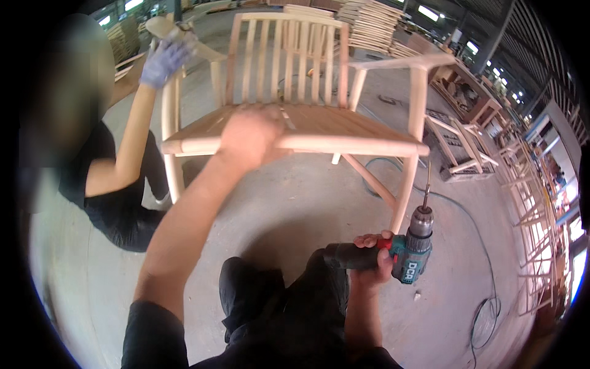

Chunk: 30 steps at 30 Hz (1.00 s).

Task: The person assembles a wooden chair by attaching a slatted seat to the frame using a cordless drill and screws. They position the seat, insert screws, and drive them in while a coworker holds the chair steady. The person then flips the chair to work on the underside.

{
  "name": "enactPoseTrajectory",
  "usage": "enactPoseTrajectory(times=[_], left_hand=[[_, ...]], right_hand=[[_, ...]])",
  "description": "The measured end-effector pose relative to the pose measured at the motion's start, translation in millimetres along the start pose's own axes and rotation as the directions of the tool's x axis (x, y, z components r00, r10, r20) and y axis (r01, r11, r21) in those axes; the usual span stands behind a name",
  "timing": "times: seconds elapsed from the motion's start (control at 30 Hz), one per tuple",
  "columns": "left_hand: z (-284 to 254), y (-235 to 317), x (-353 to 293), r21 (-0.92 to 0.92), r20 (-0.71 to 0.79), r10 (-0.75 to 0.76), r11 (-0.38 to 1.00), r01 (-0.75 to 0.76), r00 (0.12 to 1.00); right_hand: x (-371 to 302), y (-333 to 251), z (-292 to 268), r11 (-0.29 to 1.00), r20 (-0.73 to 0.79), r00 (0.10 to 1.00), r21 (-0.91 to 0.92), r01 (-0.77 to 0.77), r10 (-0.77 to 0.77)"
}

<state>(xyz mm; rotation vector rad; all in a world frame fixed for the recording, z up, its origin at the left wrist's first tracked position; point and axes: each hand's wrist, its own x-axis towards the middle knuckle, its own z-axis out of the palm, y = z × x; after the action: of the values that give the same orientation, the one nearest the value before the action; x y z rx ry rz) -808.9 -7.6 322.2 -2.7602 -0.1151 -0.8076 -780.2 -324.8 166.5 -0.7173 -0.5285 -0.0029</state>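
A pale wooden armchair (221, 146) with a slatted back stands upright in front of me. My left hand (252, 135) is at the front edge of its seat, blurred, so its finger shape is unclear. Low on the right, my right hand (375, 261) is wrapped round the handle of a green and black cordless drill (413, 249). The drill's long bit (428, 178) points away from me, beside the chair's front right leg (404, 190). To the left, another person's gloved hand (166, 61) is at the chair's left armrest (161, 26).
The other person's bent arm (132, 154) is close by on the left. A green cable (485, 246) trails over the concrete floor (276, 212) at right. Wooden frames (461, 147) stand farther right, and stacked wood parts (372, 24) are behind the chair.
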Motion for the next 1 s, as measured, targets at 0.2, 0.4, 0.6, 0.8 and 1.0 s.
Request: enactPoseTrajectory(times=[0.2, 0.4, 0.6, 0.8, 1.0], left_hand=[[0.5, -41.1, 29.8, 0.040, 0.013, -0.029, 0.999, 0.028, 1.000], [-10.4, -5.4, 66.2, 0.079, -0.002, 0.065, 0.995, -0.064, 0.998], [10.2, 56.7, 130.7, 0.195, -0.103, 0.247, 0.955, -0.224, 0.963], [47.7, 98.4, 198.6, 0.216, -0.158, 0.261, 0.950, -0.224, 0.952], [70.6, 125.3, 230.9, 0.278, -0.194, 0.229, 0.945, -0.170, 0.954]], right_hand=[[0.2, 22.8, 9.1, 0.978, -0.168, 0.982, 0.200, -0.052, 0.086], [6.4, 20.3, 4.7, 0.970, -0.218, 0.960, 0.203, -0.132, 0.176], [53.4, 58.4, -31.1, 0.969, -0.274, 0.942, 0.199, -0.144, 0.196], [101.9, 97.8, -59.8, 0.974, -0.320, 0.922, 0.142, -0.179, 0.216], [141.3, 121.3, -69.2, 0.964, -0.270, 0.931, 0.176, -0.201, 0.244]])
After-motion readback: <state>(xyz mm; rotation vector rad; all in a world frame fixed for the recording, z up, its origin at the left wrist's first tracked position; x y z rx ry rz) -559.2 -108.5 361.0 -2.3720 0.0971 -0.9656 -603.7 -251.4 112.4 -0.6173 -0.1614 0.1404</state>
